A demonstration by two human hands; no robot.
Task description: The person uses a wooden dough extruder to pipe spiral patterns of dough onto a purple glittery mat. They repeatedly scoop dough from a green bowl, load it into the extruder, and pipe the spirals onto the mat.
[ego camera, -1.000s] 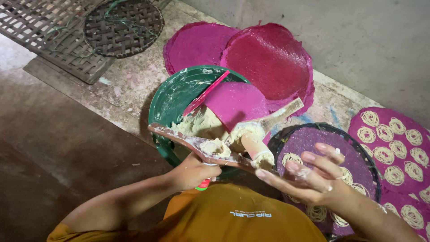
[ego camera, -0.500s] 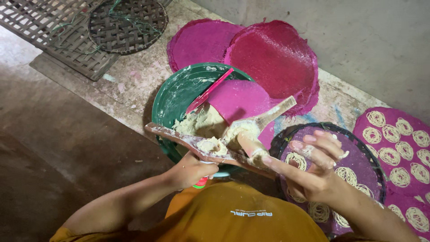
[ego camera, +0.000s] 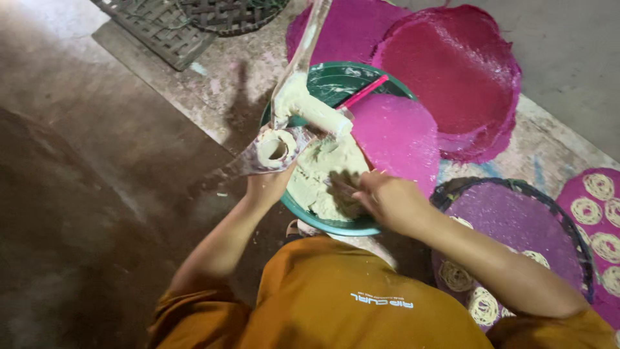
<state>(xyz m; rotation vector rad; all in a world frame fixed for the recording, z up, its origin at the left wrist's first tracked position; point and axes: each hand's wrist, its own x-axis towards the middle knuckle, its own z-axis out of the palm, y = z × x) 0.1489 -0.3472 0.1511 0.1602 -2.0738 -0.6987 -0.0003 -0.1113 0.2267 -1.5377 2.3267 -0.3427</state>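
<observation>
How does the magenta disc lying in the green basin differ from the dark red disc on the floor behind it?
The magenta disc is smaller and lighter pink; the dark red disc is larger and deeper crimson. The magenta disc rests tilted on the green basin rim beside pale dough, while the dark red disc lies flat on other discs. Both are round, thin and finely textured.

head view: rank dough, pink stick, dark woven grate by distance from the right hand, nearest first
From the right hand:
1. Dough in the green basin, under the fingers.
2. Pink stick, lying on the basin's far rim.
3. Dark woven grate, top left on the floor.
</observation>
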